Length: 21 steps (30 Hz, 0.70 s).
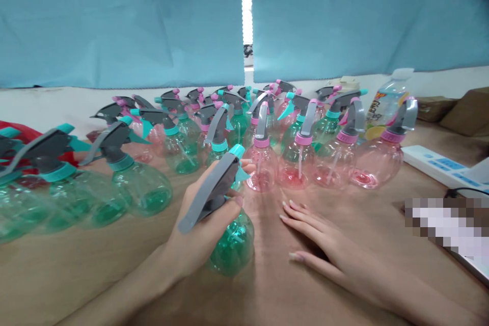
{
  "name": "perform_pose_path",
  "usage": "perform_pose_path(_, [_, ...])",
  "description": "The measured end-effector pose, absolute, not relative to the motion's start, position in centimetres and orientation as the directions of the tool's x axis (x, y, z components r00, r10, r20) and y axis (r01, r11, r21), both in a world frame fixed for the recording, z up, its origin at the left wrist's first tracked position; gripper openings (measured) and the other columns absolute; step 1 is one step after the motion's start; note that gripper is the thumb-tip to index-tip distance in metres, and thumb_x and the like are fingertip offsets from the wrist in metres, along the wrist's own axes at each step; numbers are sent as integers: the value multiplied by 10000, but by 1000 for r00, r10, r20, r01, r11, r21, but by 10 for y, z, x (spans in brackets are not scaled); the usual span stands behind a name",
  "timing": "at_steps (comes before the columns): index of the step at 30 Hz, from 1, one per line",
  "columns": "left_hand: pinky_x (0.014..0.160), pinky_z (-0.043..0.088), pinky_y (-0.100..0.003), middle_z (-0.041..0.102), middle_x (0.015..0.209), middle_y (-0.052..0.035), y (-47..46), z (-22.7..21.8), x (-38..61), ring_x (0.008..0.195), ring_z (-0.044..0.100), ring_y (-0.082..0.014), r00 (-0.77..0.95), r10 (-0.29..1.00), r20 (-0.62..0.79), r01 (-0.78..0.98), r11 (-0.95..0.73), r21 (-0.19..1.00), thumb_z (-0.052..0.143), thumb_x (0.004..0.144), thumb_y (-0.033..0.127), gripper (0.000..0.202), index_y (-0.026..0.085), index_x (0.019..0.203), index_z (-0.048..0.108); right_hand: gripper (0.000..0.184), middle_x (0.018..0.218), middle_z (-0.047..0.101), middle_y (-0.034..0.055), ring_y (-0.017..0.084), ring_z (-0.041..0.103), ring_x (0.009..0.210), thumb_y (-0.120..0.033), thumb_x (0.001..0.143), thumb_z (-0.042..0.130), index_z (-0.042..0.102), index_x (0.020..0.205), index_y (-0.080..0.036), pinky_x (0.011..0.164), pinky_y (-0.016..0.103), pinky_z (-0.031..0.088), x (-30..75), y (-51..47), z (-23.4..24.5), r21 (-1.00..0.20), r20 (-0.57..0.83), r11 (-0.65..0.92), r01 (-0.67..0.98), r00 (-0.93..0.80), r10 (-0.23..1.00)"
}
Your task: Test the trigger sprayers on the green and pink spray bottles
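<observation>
My left hand grips a green spray bottle round its neck, just under the grey trigger head with the teal nozzle; the bottle stands on the brown table near the front. To its right, my right hand lies flat on the table, fingers stretched out and holding nothing. Just beyond both hands stands a row of pink spray bottles with grey triggers.
Several green spray bottles crowd the left side and more green and pink ones fill the middle back. A drink bottle stands at the back right. A white power strip lies at the right. Blue curtain hangs behind.
</observation>
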State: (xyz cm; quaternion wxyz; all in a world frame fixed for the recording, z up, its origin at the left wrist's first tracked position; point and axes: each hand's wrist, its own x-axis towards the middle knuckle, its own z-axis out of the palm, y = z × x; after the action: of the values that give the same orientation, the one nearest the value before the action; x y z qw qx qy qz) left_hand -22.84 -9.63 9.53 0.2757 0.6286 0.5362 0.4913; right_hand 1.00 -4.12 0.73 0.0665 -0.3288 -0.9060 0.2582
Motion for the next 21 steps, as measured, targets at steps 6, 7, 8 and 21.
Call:
perform_pose_path(6, [843, 514, -301, 640, 1242, -7, -97, 96, -228, 992, 633, -188, -63, 945, 322, 419, -268, 868, 528, 775, 138, 382, 242, 1136, 599, 594, 1561, 289, 41, 300, 247, 1436, -535, 958, 473, 393, 1471, -247, 1154, 537, 255, 13, -41, -1, -525, 3, 661, 536, -776, 631])
perform_pose_path(7, [836, 517, -301, 643, 1233, -10, -97, 96, -228, 990, 633, -191, -67, 946, 316, 415, -262, 871, 526, 768, 138, 380, 240, 1126, 601, 588, 1561, 289, 39, 300, 250, 1435, -531, 958, 477, 395, 1470, -253, 1154, 538, 255, 14, -40, -3, -526, 11, 662, 533, -775, 632])
perform_pose_path(8, [830, 518, -299, 645, 1227, -11, -98, 96, -228, 988, 633, -192, -69, 948, 310, 414, -256, 873, 523, 761, 135, 382, 238, 1121, 601, 586, 1563, 285, 36, 298, 249, 1435, -530, 960, 474, 392, 1471, -255, 1154, 538, 255, 14, -40, -4, -524, 12, 663, 534, -774, 633])
perform_pose_path(21, [727, 514, -276, 656, 1049, -12, -97, 101, -226, 785, 605, -164, -106, 949, 297, 441, -223, 869, 531, 715, 164, 309, 230, 1011, 593, 581, 1560, 297, 46, 310, 261, 1430, -524, 958, 481, 403, 1467, -254, 1150, 550, 256, 13, -40, -5, -529, 17, 661, 533, -772, 636])
